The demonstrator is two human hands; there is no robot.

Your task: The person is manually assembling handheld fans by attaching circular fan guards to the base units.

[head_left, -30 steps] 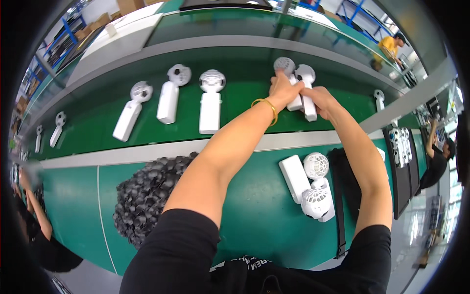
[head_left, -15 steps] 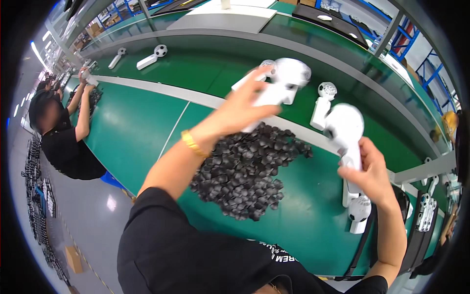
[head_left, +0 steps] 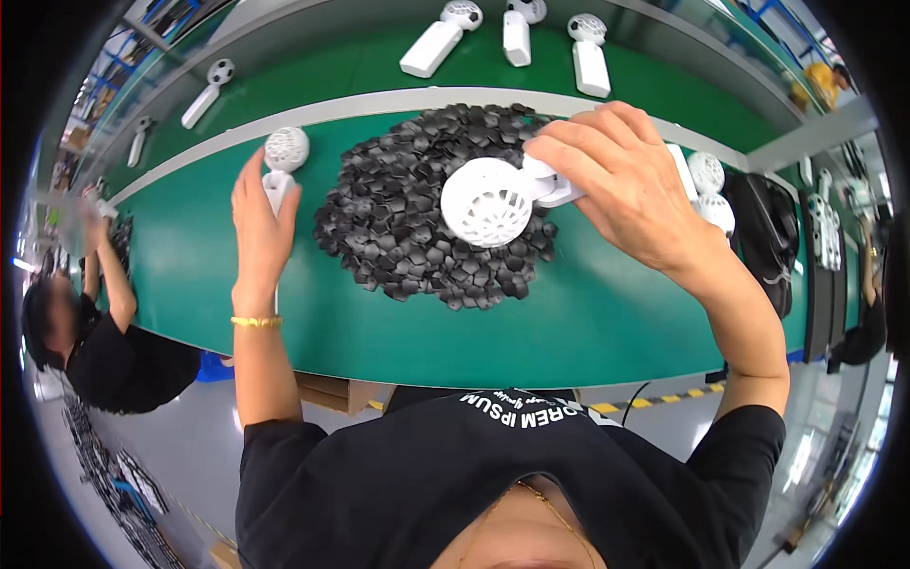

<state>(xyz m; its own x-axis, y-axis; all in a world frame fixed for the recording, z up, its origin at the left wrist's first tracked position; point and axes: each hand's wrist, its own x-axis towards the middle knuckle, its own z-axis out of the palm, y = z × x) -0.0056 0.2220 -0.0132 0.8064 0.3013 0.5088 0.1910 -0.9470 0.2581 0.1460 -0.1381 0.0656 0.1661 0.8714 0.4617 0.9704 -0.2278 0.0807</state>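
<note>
My left hand [head_left: 262, 223] is closed round the handle of a white handheld fan [head_left: 286, 150] with a ball-shaped, openwork head, at the left of the table. My right hand [head_left: 621, 180] grips a second white fan [head_left: 486, 202] by its handle, mostly hidden under my fingers. That fan's round, slotted head points left, above a wide pile of small black pentagon-shaped pieces [head_left: 427, 251]. The pile lies on the green table [head_left: 379, 332] between my hands. More white ball-headed fans [head_left: 707, 173] lie just beyond my right wrist.
Beyond a pale rail [head_left: 370, 104], a green belt [head_left: 313, 81] carries several ball-headed fans, some with black patches [head_left: 462, 14]. A black bag [head_left: 766, 237] rests at the table's right end. A co-worker [head_left: 104, 351] works at the far left.
My left hand has come back from over the belt to the table's left side with a fan. My right hand has brought its fan over the black pile. The view has turned.
</note>
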